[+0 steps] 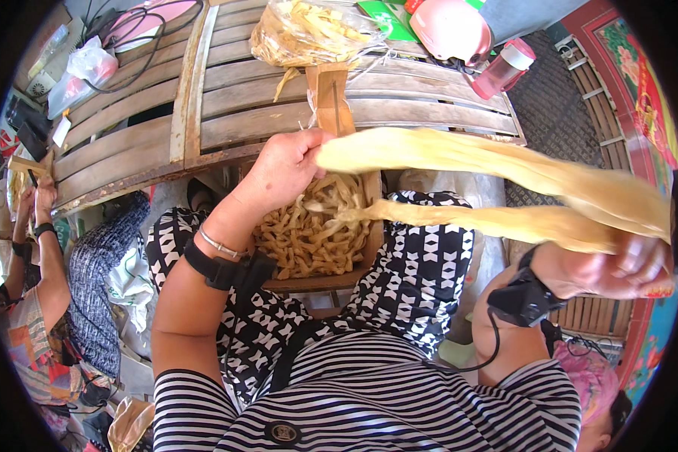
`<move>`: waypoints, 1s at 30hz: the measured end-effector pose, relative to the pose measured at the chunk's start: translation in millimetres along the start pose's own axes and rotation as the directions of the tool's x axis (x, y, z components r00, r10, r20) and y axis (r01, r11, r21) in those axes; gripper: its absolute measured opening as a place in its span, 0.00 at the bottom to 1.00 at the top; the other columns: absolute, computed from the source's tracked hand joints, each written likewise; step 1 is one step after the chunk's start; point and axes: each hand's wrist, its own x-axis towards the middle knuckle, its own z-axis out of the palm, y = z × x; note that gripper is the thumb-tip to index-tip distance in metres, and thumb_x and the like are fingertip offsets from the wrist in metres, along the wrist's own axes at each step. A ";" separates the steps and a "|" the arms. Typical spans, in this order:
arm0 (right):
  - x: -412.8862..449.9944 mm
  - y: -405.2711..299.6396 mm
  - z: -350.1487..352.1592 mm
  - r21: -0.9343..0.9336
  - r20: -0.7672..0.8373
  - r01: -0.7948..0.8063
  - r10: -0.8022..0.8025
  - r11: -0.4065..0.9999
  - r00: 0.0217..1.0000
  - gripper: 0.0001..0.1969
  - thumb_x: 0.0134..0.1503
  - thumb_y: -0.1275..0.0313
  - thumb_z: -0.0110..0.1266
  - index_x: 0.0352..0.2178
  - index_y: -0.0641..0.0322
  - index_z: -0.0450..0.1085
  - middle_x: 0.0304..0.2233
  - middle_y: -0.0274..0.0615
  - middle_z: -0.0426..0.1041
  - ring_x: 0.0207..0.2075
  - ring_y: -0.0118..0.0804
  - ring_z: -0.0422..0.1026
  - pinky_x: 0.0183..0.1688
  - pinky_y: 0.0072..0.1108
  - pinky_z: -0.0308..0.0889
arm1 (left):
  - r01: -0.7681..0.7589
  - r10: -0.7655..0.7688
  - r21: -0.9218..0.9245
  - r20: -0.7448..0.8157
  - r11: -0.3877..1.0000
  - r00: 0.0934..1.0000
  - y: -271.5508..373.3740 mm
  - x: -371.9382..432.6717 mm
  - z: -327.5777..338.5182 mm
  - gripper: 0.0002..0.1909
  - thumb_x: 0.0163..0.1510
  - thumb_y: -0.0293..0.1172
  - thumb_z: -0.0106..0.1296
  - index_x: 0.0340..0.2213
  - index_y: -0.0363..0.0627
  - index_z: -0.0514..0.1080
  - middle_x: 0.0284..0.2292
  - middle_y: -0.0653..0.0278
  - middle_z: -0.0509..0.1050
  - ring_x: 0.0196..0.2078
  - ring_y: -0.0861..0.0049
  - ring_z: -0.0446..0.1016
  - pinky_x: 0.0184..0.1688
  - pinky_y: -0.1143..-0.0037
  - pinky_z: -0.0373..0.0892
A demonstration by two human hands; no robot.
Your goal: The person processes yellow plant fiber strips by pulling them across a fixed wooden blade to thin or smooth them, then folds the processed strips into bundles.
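Observation:
My left hand (291,164) grips one end of a long, pale yellow, pliable strip (452,150) that looks like bean curd skin. The strip runs to the right and doubles back at my right hand (610,268), which is blurred and closed around its far part. Its lower length (486,217) trails back left over a brown box (374,226) between my knees. Many short, knotted pieces (310,243) of similar tan material fill that box. Just beyond my left hand, a wooden block (330,96) with a thin metal piece on it stands at the table's edge.
On the slatted table (248,118) lie a clear bag of yellow strips (310,34), a pink helmet (451,31) and a pink bottle (504,68). Black cables (161,34) and a plastic bag (87,70) are at left. A co-worker's hands (39,198) are busy at far left.

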 end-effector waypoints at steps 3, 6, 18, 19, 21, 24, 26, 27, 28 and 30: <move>-4.1 8.4 -6.5 -0.332 0.074 -0.177 0.213 0.927 0.974 0.09 0.59 0.67 0.51 0.24 0.55 0.69 0.15 0.27 0.64 0.14 0.20 0.61 0.22 0.14 0.60 | -0.118 0.103 0.109 0.139 0.987 0.985 18.5 -6.4 -1.3 0.11 0.62 0.31 0.45 0.41 0.39 0.73 0.22 0.62 0.74 0.24 0.81 0.72 0.31 0.78 0.70; -8.2 29.9 -15.9 -0.602 0.086 -0.289 0.420 0.745 0.903 0.06 0.58 0.69 0.54 0.29 0.59 0.72 0.21 0.31 0.70 0.17 0.20 0.67 0.21 0.14 0.64 | -0.168 0.170 0.056 -0.040 0.984 0.985 31.7 -17.9 -13.5 0.17 0.60 0.38 0.49 0.45 0.38 0.70 0.30 0.64 0.75 0.34 0.79 0.73 0.41 0.77 0.69; 1.2 56.8 -74.4 -0.477 -0.530 -0.372 0.077 0.797 0.845 0.07 0.54 0.69 0.59 0.25 0.61 0.73 0.27 0.36 0.75 0.18 0.19 0.65 0.22 0.13 0.60 | 0.151 -0.142 -0.006 0.306 0.989 0.941 53.4 -27.8 -1.5 0.09 0.58 0.31 0.52 0.40 0.43 0.73 0.21 0.74 0.70 0.19 0.90 0.67 0.22 0.85 0.65; -2.0 58.1 -99.0 -0.557 -0.547 -0.398 0.038 0.729 0.836 0.07 0.54 0.69 0.57 0.24 0.59 0.72 0.25 0.34 0.74 0.18 0.18 0.62 0.22 0.13 0.58 | 0.160 -0.172 0.063 0.330 0.985 0.928 43.0 -22.3 -13.5 0.07 0.59 0.32 0.50 0.35 0.41 0.73 0.20 0.73 0.69 0.19 0.89 0.67 0.22 0.84 0.65; -17.5 64.3 -134.9 -0.844 -0.466 -0.434 -0.027 0.315 0.885 0.08 0.56 0.69 0.55 0.24 0.60 0.72 0.20 0.31 0.73 0.17 0.19 0.62 0.21 0.14 0.58 | 0.003 -0.075 0.259 0.270 0.966 0.960 26.9 -17.3 -26.9 0.08 0.59 0.32 0.50 0.31 0.39 0.71 0.19 0.69 0.68 0.17 0.85 0.68 0.21 0.81 0.65; -38.0 89.3 -175.0 -0.788 -0.477 -0.384 0.082 -0.481 0.875 0.09 0.54 0.67 0.56 0.25 0.62 0.73 0.19 0.37 0.74 0.21 0.35 0.72 0.26 0.25 0.65 | 0.167 -0.266 0.378 0.228 0.911 0.936 23.4 -16.8 -37.4 0.10 0.58 0.32 0.51 0.28 0.37 0.68 0.18 0.64 0.68 0.17 0.81 0.69 0.20 0.77 0.66; -41.5 106.8 -183.3 -0.636 -0.596 -0.346 0.155 -0.690 0.788 0.11 0.53 0.63 0.57 0.29 0.60 0.73 0.27 0.42 0.77 0.30 0.49 0.76 0.34 0.34 0.70 | -0.008 -0.126 0.466 0.257 0.885 0.958 -2.9 -9.8 -36.9 0.09 0.56 0.32 0.52 0.28 0.38 0.69 0.21 0.58 0.70 0.23 0.69 0.72 0.26 0.72 0.67; -41.3 115.6 -183.7 -0.637 -0.600 -0.350 0.156 -0.687 0.784 0.11 0.53 0.63 0.57 0.29 0.60 0.73 0.27 0.42 0.77 0.30 0.49 0.76 0.34 0.34 0.70 | -0.175 0.008 0.543 0.296 0.822 0.955 -6.1 -5.8 -35.9 0.08 0.54 0.32 0.53 0.29 0.39 0.70 0.23 0.52 0.72 0.29 0.56 0.74 0.31 0.67 0.69; -40.7 123.5 -184.2 -0.754 -0.413 -0.223 0.180 -0.618 0.893 0.13 0.52 0.61 0.56 0.33 0.59 0.72 0.32 0.43 0.76 0.30 0.48 0.76 0.36 0.34 0.70 | -0.175 -0.026 0.629 0.297 0.757 0.954 -7.7 -3.4 -33.8 0.06 0.52 0.31 0.52 0.29 0.41 0.70 0.26 0.53 0.74 0.33 0.52 0.73 0.35 0.65 0.69; -27.7 147.3 -159.9 -0.938 -0.267 -0.181 0.284 -0.297 0.921 0.18 0.53 0.58 0.57 0.40 0.59 0.71 0.39 0.44 0.75 0.32 0.45 0.76 0.38 0.33 0.70 | -0.242 0.123 0.596 0.233 0.765 0.965 -7.8 8.3 -25.6 0.05 0.51 0.31 0.52 0.29 0.42 0.71 0.27 0.54 0.74 0.32 0.53 0.73 0.35 0.65 0.70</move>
